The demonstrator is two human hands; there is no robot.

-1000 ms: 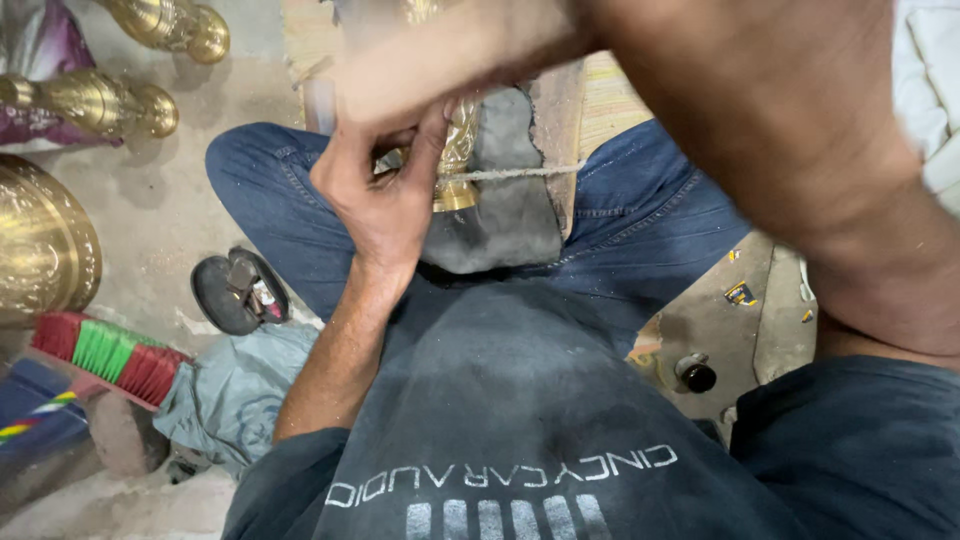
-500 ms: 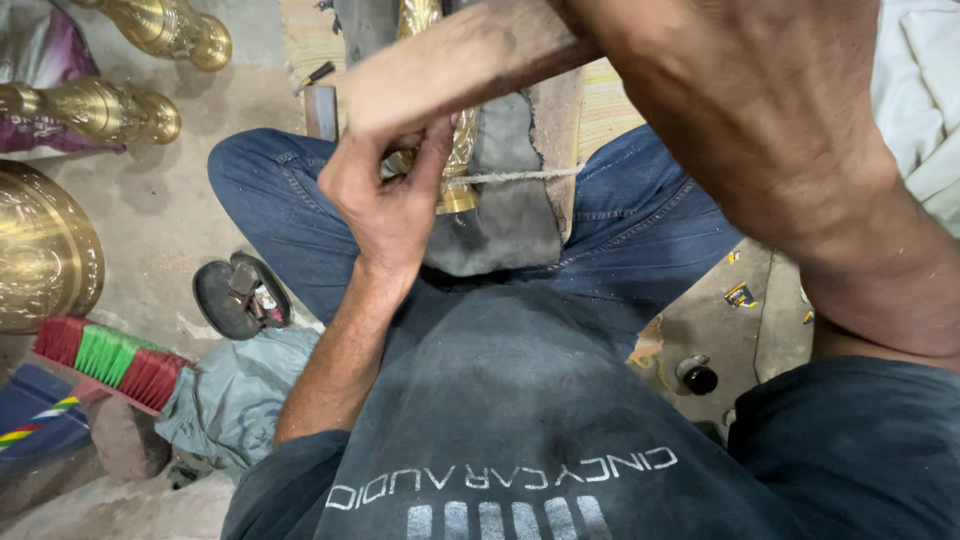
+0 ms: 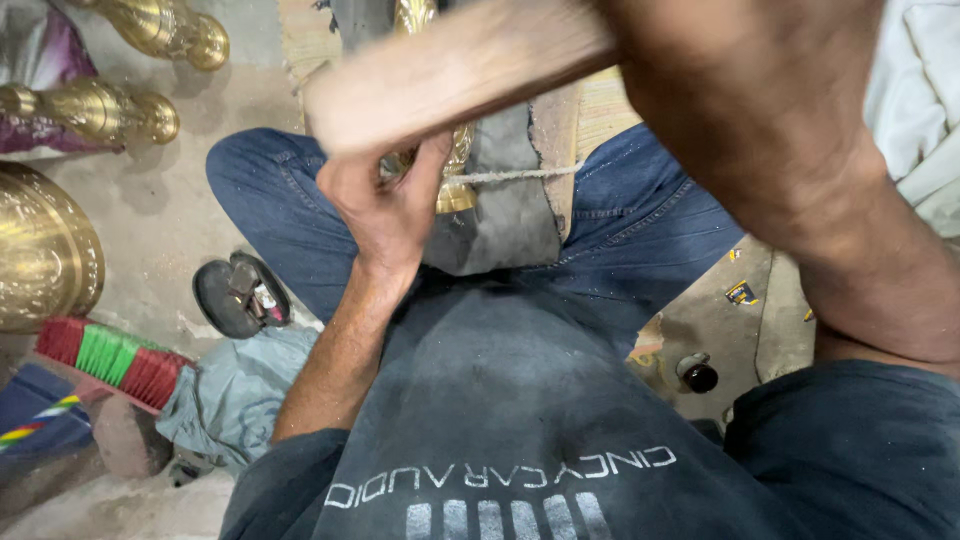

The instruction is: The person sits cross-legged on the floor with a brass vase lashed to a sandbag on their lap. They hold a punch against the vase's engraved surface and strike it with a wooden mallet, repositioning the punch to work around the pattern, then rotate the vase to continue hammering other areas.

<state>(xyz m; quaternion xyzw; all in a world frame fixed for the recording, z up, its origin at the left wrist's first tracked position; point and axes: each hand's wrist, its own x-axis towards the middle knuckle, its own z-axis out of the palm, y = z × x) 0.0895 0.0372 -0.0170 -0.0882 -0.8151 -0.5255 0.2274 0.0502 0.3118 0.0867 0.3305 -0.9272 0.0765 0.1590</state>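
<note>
Across the top of the view, above the person's dark blue lap, a pale wooden bat or mallet (image 3: pixel 460 70) is sweeping in, blurred by its own motion. Compared with half a second ago it is sitting lower and closer to the camera, filling more of the frame, so the stroke seems to be travelling down towards the brass piece (image 3: pixel 455 170) wedged in front of the lap. The right hand (image 3: pixel 640 25) is carrying the wood from the upper right; its fingers are out of view, so how tightly they are closed cannot be told. The forearm is looming larger than before.

Just beyond the lap, the left hand (image 3: pixel 385 200) is staying curled against the brass piece, fingers bent round its left side and thumb raised, much as it was a second ago. A cord (image 3: pixel 520 175) is running across the grey padded block (image 3: pixel 500 215) beside the brass.

Left of the lap, a large brass vessel (image 3: pixel 45 255), a dark sandal (image 3: pixel 235 295) and a red and green brush (image 3: pixel 110 355) are lying unmoved.
</note>
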